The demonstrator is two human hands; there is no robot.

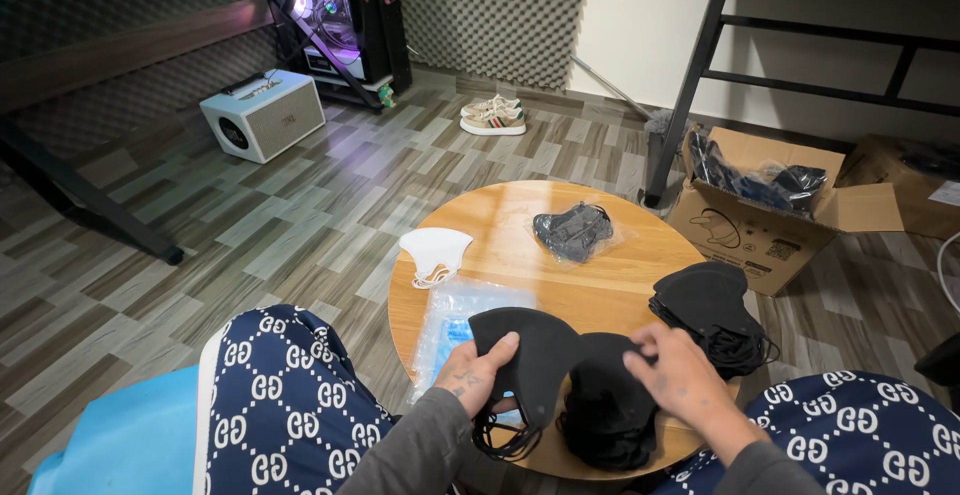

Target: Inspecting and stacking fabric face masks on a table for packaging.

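Left hand (478,370) grips a black mask (530,360); right hand (672,380) seems to pinch the black mask pile (605,410) beneath it on the tabletop (600,290).

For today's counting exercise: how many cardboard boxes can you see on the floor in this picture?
2. An open cardboard box stands right of the round table, and a second box sits behind it, cut off at the frame's edge. Others may be hidden.
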